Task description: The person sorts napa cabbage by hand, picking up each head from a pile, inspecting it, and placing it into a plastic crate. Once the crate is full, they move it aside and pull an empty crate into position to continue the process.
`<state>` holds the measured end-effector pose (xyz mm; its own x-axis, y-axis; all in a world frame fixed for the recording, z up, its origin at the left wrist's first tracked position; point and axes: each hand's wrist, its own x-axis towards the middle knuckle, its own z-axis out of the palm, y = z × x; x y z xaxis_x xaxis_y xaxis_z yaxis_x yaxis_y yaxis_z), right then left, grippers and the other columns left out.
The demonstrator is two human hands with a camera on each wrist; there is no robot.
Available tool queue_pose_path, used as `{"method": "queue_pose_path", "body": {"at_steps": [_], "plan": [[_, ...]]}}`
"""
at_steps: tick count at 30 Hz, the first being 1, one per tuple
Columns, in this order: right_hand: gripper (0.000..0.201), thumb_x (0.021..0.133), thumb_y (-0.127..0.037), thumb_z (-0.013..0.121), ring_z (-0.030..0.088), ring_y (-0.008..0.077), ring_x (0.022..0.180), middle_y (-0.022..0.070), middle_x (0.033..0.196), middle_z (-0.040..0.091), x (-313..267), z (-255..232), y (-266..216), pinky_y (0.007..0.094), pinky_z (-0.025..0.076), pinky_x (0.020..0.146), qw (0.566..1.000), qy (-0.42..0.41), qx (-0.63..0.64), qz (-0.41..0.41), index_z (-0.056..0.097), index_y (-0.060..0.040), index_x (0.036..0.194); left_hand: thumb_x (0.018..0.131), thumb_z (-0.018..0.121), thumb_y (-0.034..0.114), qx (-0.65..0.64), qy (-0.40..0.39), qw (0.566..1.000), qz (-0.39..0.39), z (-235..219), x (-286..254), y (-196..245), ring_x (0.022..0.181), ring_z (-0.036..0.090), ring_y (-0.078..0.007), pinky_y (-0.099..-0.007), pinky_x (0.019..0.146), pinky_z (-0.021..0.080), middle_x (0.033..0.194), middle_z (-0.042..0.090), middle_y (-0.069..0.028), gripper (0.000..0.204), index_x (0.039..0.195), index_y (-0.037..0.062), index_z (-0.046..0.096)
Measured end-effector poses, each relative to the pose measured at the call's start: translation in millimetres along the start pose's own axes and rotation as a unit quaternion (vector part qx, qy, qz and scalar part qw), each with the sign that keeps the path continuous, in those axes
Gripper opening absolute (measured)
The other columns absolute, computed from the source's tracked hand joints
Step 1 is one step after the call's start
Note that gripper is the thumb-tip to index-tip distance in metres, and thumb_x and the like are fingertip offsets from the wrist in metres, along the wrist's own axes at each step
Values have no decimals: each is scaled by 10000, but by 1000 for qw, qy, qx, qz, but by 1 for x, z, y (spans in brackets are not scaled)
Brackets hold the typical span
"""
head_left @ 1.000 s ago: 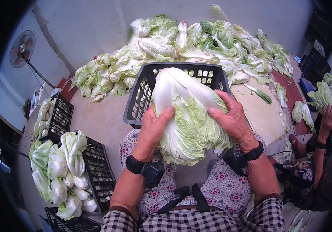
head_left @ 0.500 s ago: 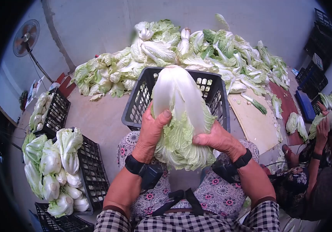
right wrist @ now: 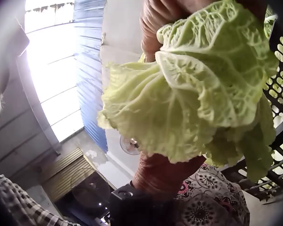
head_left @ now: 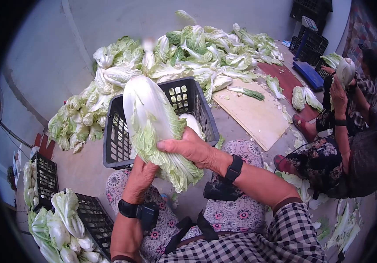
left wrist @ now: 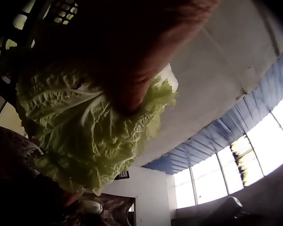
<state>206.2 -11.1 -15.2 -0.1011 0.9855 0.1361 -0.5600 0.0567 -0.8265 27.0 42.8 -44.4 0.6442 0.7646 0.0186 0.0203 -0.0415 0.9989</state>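
Observation:
A large cabbage, white at its upper end and pale green and leafy below, is held tilted in both hands above a black crate. My right hand grips its right side with the thumb across the front leaves. Low on the left, my left hand supports it, its fingers hidden behind the leaves. In the left wrist view the left hand presses against the leafy part of the cabbage. The right wrist view shows ruffled leaves hanging below the right hand.
Behind the crate a long heap of cabbages and leaves lies along the wall. A board with a green-and-white stalk is on the floor at right. Crates of cabbages stand at lower left. Another person sits at right, holding a cabbage.
The view has swung right, so crate and heap appear further left. The cabbage now tilts to the upper left, and the left hand has slid lower on it. A white cabbage shows inside the crate.

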Motion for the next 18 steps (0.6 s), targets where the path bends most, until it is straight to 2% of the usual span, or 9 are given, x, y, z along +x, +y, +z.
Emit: {"method": "queue_pose_path", "body": {"at_steps": [2,6,7,10,12,14,16,18], "plan": [[535,800,-141,682,573,181,1015,105,1138,577,0,0,4,321,471,889,998,32,-20,-57,450,9,1258,805,653,484,-16,-17,1000,-1,4,-1,14,1109,491,-182,-305,918,407,1244,493,-92,754,1322,9,378],[481,809,-88,657,611,196,962,113,1116,592,0,-7,-5,328,522,827,992,82,35,-85,465,21,1236,804,655,479,-108,42,987,116,21,10,19,1091,511,-186,-307,914,419,1232,503,-101,768,1327,1,359],[459,824,-84,634,631,222,939,135,1115,593,-1,-9,-13,353,550,801,991,88,53,-87,459,32,1232,811,655,456,-134,40,982,126,22,13,22,1074,526,-178,-296,892,444,1226,509,-104,748,1326,3,356],[441,841,-81,605,636,247,944,159,1113,591,-3,-26,-36,387,554,813,982,120,121,-81,449,34,1236,873,596,378,-123,55,988,71,4,19,21,1019,567,-184,-322,834,495,1187,544,-106,610,1317,30,365],[436,856,-85,589,630,271,963,167,1114,591,0,-54,-48,420,551,830,974,148,137,-106,434,17,1250,885,591,296,-163,82,981,60,-10,18,23,930,600,-192,-304,721,539,1077,588,-100,474,1251,34,442],[437,860,-91,590,627,281,971,168,1116,591,-5,-78,-70,430,550,830,962,183,160,-124,430,10,1253,881,600,262,-200,100,972,77,-21,18,25,881,606,-198,-323,737,528,1033,598,-109,431,1211,18,469],[404,843,-109,615,650,262,882,172,1044,615,-11,-106,-92,385,570,756,951,220,160,-149,480,57,1186,895,579,266,-211,109,968,81,-32,17,25,892,607,-194,-321,736,531,1040,597,-91,422,1224,30,459],[420,874,-115,588,616,296,994,181,1130,584,-20,-147,-120,441,542,843,951,217,145,-167,435,5,1246,905,565,261,-221,111,965,87,-38,17,25,897,607,-192,-323,737,532,1044,596,-80,407,1227,38,457]]}}
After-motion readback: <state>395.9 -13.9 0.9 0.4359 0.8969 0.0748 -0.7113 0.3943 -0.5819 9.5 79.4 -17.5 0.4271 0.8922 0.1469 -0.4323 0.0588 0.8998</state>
